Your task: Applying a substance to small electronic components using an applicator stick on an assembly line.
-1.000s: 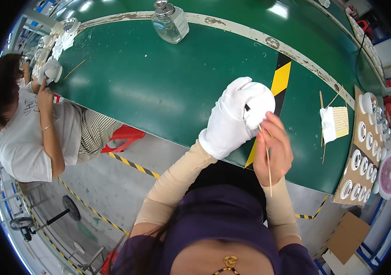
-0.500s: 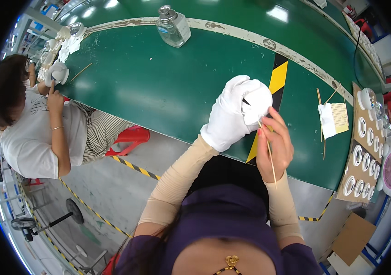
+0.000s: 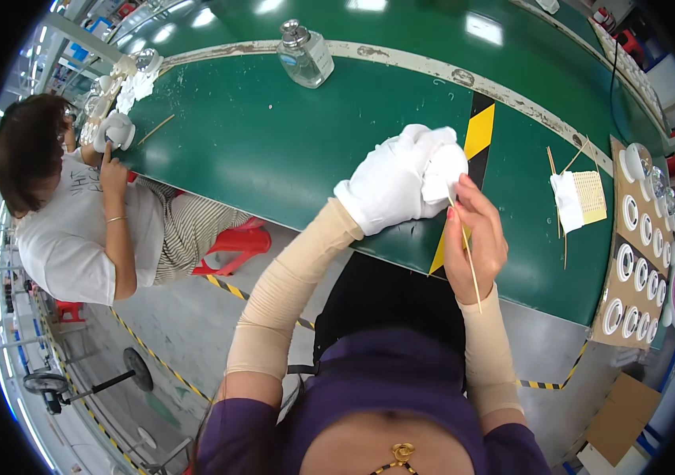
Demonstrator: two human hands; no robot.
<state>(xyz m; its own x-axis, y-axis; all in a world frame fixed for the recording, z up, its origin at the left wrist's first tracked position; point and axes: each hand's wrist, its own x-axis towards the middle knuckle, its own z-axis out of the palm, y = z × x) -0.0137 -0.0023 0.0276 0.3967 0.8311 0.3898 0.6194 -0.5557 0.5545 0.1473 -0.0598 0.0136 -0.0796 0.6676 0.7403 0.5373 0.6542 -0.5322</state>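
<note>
My left hand (image 3: 393,180), in a white glove, is wrapped round a white rounded part (image 3: 447,170) above the table's near edge. White glove against white part makes the outline hard to follow. Bare-fingered, my right hand (image 3: 476,245) pinches a thin wooden stick (image 3: 471,265) between thumb and fingers. The stick's upper tip meets the lower right side of the white part, and its other end points down toward me. Where the tip touches is partly covered by my fingers.
A clear glass bottle (image 3: 306,59) with a metal top stands at the back of the green table (image 3: 227,119). At right are a white cloth on a yellowish pad (image 3: 593,198), loose sticks, and a board (image 3: 602,317) of white rings. A co-worker (image 3: 92,214) sits at left.
My left hand has turned the white part, so a dark notch seen earlier on it is hidden. The stick stays in my right hand. The whole view has shifted slightly.
</note>
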